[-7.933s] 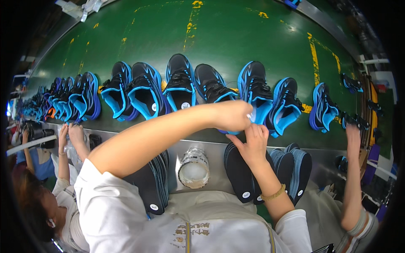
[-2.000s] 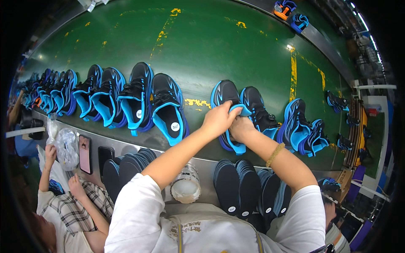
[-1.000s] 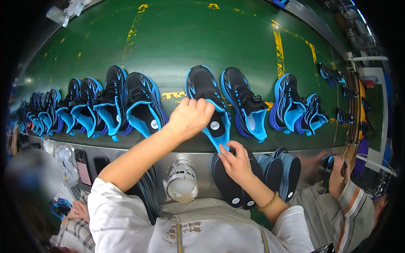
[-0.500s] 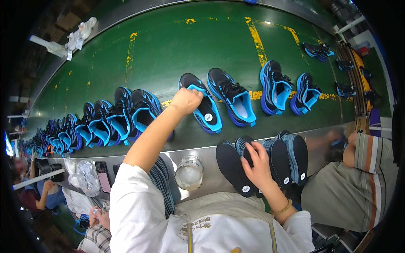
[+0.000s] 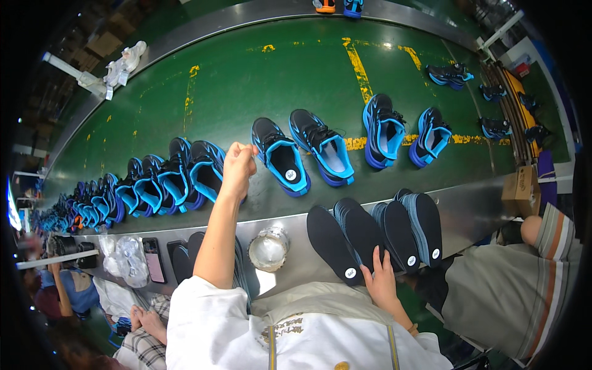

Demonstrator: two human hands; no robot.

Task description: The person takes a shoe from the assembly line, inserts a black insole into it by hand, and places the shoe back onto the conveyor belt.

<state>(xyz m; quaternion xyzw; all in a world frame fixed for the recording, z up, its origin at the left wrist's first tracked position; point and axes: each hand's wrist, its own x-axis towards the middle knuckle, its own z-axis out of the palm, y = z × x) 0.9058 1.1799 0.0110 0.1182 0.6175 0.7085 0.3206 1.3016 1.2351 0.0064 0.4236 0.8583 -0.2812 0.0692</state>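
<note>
My left hand (image 5: 238, 171) is curled closed beside a black-and-blue sneaker (image 5: 285, 161); nothing shows in its fingers. That sneaker has a black insole inside, with a round white sticker at the heel. To its right stands a second sneaker (image 5: 328, 154) with a pale inside. My right hand (image 5: 381, 280) is open, its fingers reaching the lower end of a stack of black insoles (image 5: 361, 231). Beside that stack lie a leaning insole (image 5: 330, 237) and further stacks of insoles (image 5: 425, 222), some with white heel stickers.
A row of sneakers (image 5: 179, 179) runs left along the green belt (image 5: 271, 80); more sneakers (image 5: 387, 139) stand to the right. On the metal ledge (image 5: 290, 271) are a jar (image 5: 269, 249), a phone (image 5: 152, 259) and clear plastic bags (image 5: 128, 262). Other people sit on both sides.
My left hand has come out of the sneaker and moved left, its fingers curled. My right hand has moved down from the upper part of the insoles to their lower end.
</note>
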